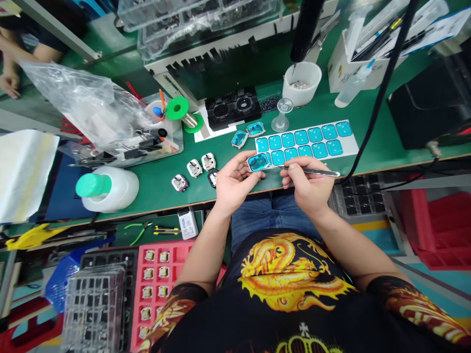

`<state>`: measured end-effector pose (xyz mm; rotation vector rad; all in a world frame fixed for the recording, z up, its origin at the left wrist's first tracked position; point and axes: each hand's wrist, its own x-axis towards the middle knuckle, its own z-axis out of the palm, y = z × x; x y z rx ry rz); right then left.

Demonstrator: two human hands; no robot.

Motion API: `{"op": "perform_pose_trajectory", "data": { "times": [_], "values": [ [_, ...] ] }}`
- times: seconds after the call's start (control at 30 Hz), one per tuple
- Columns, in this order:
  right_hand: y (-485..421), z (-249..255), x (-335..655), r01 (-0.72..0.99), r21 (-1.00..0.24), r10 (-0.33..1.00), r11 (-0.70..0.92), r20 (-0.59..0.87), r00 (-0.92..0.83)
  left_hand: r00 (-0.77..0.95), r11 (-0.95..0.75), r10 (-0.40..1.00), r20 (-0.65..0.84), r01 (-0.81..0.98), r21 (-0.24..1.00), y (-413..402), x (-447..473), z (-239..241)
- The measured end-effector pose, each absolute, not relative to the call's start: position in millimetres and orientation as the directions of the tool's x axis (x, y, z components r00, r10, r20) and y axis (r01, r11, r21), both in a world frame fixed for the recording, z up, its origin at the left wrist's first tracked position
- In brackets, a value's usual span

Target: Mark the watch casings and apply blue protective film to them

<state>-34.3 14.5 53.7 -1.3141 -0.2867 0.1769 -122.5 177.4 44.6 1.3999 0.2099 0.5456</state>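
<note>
Between the fingers and thumb of my left hand (235, 181) is a small watch case (258, 162) with a blue film on its face. My right hand (311, 184) pinches metal tweezers (320, 171), their tips reaching to the right side of that case. A white sheet (351, 142) with rows of blue film stickers (302, 137) lies just beyond both hands. Two blue-faced watch cases (247, 135) rest left of the sheet. Several open watch cases (194, 168) without film lie left of my left hand, one partly hidden behind it.
A solder spool (184, 114), black fixture (233, 105), white cup (301, 83) and clear suction cup (281, 115) stand behind. A black cable (382, 90) hangs at the right. A green-capped bottle (110, 189) is left; a red foam tray (178, 252) sits below the bench edge. Another person's hand (10, 83) shows far left.
</note>
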Motion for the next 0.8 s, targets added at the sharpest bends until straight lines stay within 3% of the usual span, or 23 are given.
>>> {"op": "perform_pose_trajectory", "data": {
  "times": [0.57, 0.8],
  "values": [
    [10.4, 49.1, -33.0, 0.023, -0.953, 0.323, 0.301, 0.125, 0.938, 0.865, 0.036, 0.478, 0.154, -0.195, 0.980, 176.5, -122.8, 44.1],
    [12.5, 50.1, -33.5, 0.053, -0.955, 0.275, 0.291, 0.136, 0.952, 0.858, 0.038, 0.489, 0.160, -0.204, 0.978, 175.6, -122.1, 44.8]
  ]
}}
